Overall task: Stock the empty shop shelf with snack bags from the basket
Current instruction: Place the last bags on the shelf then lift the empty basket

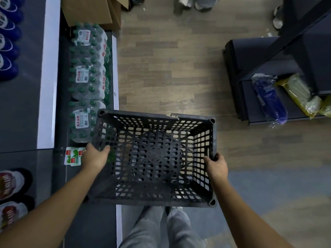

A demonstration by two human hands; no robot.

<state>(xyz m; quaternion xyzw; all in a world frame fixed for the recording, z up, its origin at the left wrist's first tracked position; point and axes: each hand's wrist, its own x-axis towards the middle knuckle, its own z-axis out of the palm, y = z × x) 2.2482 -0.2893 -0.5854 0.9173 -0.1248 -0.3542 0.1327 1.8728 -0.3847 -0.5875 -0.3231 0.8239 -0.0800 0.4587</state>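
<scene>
I hold a black lattice plastic basket (202, 158) in front of my waist, above my legs; nothing lies inside it. My left hand (94, 156) grips its left rim, fingers curled over the edge. My right hand (215, 165) grips the right rim the same way. On the dark low shelf (250, 102) at the right lie a blue snack bag (268, 97) and yellow-green snack bags (300, 95), partly hidden under the shelf board above.
Shrink-wrapped packs of green-capped water bottles (87, 77) fill the bottom shelf at left, with cardboard boxes (93, 11) behind them. A small green-and-white carton (72, 156) lies by my left hand. Someone's shoes (197, 2) stand far up the wooden-floor aisle.
</scene>
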